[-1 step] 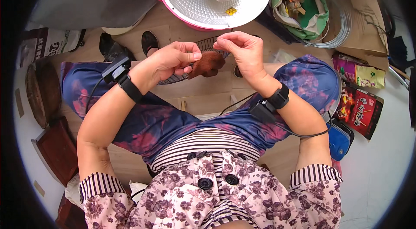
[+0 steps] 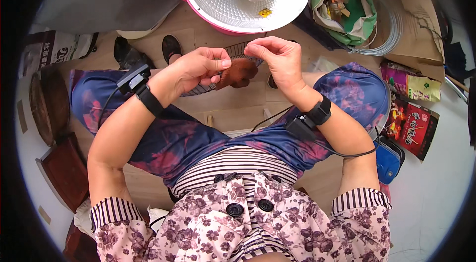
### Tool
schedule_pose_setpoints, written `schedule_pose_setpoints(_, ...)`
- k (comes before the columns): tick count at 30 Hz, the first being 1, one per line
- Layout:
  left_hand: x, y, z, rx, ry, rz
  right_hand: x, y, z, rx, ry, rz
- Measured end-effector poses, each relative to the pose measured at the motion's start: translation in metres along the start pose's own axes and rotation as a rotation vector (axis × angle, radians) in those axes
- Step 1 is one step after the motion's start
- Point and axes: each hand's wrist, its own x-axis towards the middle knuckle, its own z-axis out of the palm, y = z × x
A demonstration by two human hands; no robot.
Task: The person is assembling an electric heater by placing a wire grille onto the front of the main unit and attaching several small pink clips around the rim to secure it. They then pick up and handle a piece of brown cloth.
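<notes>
My left hand [image 2: 206,67] is closed, thumb and forefinger pressed together at the left edge of a reddish-brown, fuzzy-looking piece [image 2: 239,73]. That piece hangs between my hands, and its exact kind does not show. To its upper right, my right hand [image 2: 280,58] is raised in a pinch, thumb against fingertips; whatever is between them is too small to make out. Behind the brown piece is a dark wire mesh rack or basket [image 2: 199,90], partly hidden by my left hand. Black straps with small devices sit on both my wrists.
A pink-rimmed, silver dimpled dish [image 2: 208,1] stands ahead. At the right are a green-and-white bag [image 2: 364,24], coiled wire [image 2: 391,39], a cardboard box [image 2: 414,19], a red package [image 2: 411,130] and a blue case [image 2: 389,163]. Brown wooden pieces [image 2: 64,170] lie at the left.
</notes>
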Motion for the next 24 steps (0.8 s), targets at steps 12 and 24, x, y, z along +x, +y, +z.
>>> schedule_pose_setpoints(12,0.0,0.004,0.006,-0.047,0.043,0.004,-0.019,-0.005,0.018,-0.076,-0.09,0.223)
schedule_pose_setpoints(24,0.002,0.0,0.003,-0.039,0.032,0.029,-0.014,0.02,0.01,-0.126,-0.05,0.098)
